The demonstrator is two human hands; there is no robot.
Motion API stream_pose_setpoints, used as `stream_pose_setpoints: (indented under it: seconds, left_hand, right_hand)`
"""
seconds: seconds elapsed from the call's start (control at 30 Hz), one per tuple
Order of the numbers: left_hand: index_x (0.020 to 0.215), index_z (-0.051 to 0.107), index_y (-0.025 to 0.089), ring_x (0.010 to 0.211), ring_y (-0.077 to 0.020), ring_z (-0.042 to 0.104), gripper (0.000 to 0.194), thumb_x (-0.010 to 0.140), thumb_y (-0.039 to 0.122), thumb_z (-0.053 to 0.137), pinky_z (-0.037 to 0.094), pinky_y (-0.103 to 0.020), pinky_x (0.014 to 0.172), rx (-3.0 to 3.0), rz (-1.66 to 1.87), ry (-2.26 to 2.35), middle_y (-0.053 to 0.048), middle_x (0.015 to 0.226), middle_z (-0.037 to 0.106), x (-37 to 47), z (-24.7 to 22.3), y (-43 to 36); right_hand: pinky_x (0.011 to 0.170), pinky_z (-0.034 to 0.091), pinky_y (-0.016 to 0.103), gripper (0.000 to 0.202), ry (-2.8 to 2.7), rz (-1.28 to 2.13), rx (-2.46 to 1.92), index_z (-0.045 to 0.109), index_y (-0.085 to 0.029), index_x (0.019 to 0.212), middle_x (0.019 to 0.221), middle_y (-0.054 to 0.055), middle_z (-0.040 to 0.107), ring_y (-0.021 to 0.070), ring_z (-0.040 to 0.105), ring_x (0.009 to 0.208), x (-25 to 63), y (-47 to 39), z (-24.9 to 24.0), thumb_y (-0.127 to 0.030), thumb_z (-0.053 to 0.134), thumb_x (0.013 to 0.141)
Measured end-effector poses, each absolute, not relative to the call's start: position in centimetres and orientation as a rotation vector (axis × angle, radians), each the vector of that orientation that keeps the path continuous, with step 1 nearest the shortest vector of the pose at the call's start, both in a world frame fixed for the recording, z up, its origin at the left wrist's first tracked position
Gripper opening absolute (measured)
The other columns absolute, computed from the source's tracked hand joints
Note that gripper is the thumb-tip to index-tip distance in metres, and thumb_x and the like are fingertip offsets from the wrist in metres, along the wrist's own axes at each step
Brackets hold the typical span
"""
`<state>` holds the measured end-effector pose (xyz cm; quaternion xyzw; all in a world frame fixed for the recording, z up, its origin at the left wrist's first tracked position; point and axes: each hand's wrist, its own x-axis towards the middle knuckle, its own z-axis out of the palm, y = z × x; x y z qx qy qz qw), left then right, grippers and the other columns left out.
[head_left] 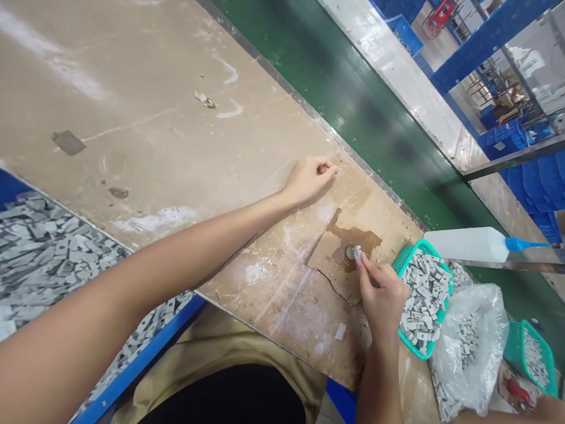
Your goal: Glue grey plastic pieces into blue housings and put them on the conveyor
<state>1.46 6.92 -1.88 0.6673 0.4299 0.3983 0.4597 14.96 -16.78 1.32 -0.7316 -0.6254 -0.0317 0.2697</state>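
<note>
My right hand [383, 290] pinches a small whitish-grey piece [357, 253] between thumb and fingertips, at the rim of a small round cap [350, 252]. The cap rests on a torn cardboard sheet [325, 259] with a dark wet stain around it. My left hand [312, 179] lies on the worktable [154, 135] near its far edge, fingers curled with thumb and index fingertips together; whatever it may hold is too hidden to tell. Just right of my right hand stands a green basket [426, 351] full of small grey-white pieces.
A white bottle with a blue nozzle [468, 244] lies beyond the basket. At right are a clear plastic bag [489, 318] of pieces, another green basket [549, 365] and part of another person's arm [507, 415]. A blue-edged bin [145, 353] of grey pieces is at lower left.
</note>
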Motion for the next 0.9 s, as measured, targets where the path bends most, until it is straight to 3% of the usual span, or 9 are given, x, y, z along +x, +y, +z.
stream_pose_setpoints:
  seconds: [0.9]
  left_hand:
    - [0.079, 0.072, 0.013, 0.065, -0.0132, 0.054, 0.021, 0.088, 0.025, 0.057, 0.036, -0.027, 0.064, 1.648, 0.976, 1.049, -0.004, 0.068, 0.064, 1.70, -2.18, 6.83]
  right_hand:
    - [0.066, 0.050, 0.031, 0.017, -1.756, -0.119, -1.995, 0.078, -0.021, 0.097, 0.076, 0.003, 0.073, 0.0153, 0.061, 0.068, 14.67, -16.59, 1.47, -0.026, 0.062, 0.094]
